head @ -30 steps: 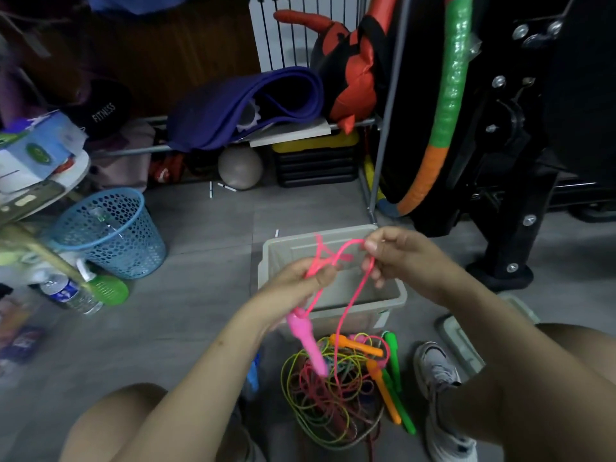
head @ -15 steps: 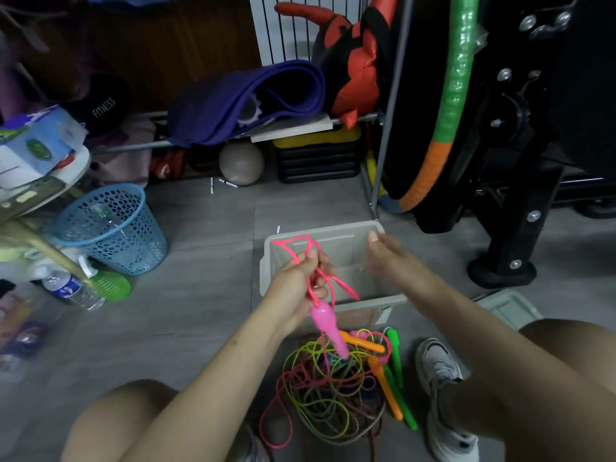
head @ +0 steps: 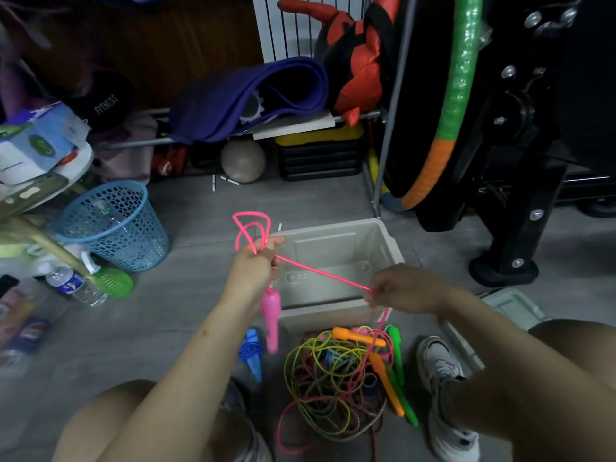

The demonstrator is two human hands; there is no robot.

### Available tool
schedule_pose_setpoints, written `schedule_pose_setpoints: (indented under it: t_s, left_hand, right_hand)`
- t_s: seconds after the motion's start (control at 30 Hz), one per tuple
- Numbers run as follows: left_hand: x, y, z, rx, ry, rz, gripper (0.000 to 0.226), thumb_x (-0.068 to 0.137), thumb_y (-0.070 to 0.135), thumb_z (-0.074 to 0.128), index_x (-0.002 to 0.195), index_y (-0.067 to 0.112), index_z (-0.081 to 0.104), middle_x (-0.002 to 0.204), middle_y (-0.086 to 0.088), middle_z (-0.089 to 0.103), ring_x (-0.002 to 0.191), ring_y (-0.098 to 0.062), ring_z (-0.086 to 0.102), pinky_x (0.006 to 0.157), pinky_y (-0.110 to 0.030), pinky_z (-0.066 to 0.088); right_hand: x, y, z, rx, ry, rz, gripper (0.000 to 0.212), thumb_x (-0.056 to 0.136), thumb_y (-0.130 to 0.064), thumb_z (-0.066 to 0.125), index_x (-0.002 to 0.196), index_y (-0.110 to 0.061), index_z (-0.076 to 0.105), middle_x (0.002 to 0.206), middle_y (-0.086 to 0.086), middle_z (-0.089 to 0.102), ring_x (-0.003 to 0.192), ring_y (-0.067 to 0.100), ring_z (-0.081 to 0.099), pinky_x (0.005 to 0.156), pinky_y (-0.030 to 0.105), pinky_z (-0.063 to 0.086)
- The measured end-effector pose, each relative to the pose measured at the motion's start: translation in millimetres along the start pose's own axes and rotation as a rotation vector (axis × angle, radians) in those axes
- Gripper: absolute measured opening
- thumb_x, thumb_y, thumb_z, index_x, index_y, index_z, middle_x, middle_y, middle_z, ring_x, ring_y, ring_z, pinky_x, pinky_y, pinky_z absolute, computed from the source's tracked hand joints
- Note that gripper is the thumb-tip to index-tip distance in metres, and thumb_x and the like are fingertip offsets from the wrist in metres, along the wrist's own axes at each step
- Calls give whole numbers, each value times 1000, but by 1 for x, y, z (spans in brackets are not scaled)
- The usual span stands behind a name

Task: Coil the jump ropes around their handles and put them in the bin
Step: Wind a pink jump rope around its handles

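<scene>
Overhead, left hand [head: 255, 266] grips looped pink jump rope [head: 320, 273] and handle [head: 271, 315]; right hand [head: 405, 290] pinches its taut cord above the beige bin [head: 383, 241].

bin [head: 376, 241] on floor ahead, rope pile [head: 333, 378] before it, basket [head: 113, 228] far left, shoe [head: 443, 368] right of pile

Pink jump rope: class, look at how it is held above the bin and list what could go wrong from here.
1. The pink rope runs from the right hand down into the tangled pile of ropes; pulling may drag other ropes along or tighten a knot.
2. The loops above the left hand stand loose and could slip apart.
3. The pink handle dangles free and may swing.
</scene>
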State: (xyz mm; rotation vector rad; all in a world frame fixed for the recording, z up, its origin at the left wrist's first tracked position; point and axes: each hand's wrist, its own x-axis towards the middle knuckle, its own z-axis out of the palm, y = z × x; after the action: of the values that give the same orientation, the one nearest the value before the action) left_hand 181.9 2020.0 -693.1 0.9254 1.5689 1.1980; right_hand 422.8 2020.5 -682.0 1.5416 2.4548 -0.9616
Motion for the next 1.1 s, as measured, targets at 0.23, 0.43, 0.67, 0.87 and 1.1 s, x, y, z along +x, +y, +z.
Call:
schedule_pose_setpoints:
  t_s: [0.23,0.43,0.67,0.87,1.1]
  left_hand:
    - [-16,-2,12,-70,-206,-163,29,101,11,40,81,11,61,77,-5,55,49,-5,37,38,-12,27]
    - [-49,0,39,-241,-539,-172,16,96,5,46,88,8,60,67,0,53,50,-2,44,41,-11,29]
    - [-45,3,46,-323,-556,-199,9,91,7,51,89,3,59,66,-4,48,42,-1,36,36,-11,25]
    - [-33,15,42,-718,-358,-282,18,97,6,42,81,6,50,68,-8,68,38,-2,41,32,-10,29]
    - [-27,19,35,-850,-323,-291,18,100,16,37,101,2,49,58,-2,64,37,0,42,35,-9,29]
  right_hand:
    - [-15,-6,-18,805,76,-141,17,93,-15,52,80,-8,60,57,-1,61,50,7,56,49,17,44]
    - [-2,-22,-15,1415,198,-188,13,86,-15,50,83,-4,56,60,3,65,55,12,67,54,21,54]
    - [10,-18,-11,1513,330,-170,13,92,-3,50,97,-4,62,73,5,71,71,15,69,62,21,55]
    - [8,-15,14,1209,98,-75,28,91,5,48,114,-9,57,110,14,61,103,20,58,92,33,45]
    - [8,-36,42,1007,-87,-5,44,85,-6,59,127,-9,44,107,15,63,108,30,60,100,37,44]
